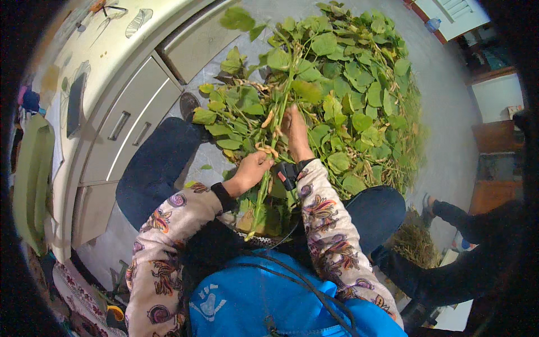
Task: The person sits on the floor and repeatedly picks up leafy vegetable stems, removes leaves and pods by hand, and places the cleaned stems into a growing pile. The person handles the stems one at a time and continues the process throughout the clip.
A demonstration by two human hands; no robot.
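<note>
A leafy bean plant, probably soybean, stretches from the pile towards my lap, its long green stem [263, 189] crossing between my hands. My left hand [248, 173] pinches at this stem beside a cluster of tan pods [266, 149]. Higher up, my right hand [298, 135] is against the right side of the same plant; its fingers are blurred and partly behind the stem, so its grip is unclear. Another pod [268, 119] hangs from the stem between the hands. Beyond lies a large heap of cut bean plants [358, 84] with green and yellowing leaves.
A pale cabinet [126, 122] with drawers runs along the left, a dark phone-like object [76, 105] on its top. Grey floor [446, 126] borders the heap. At right, another person's dark-clothed leg [452, 215] is beside a dry brown plant pile [414, 242].
</note>
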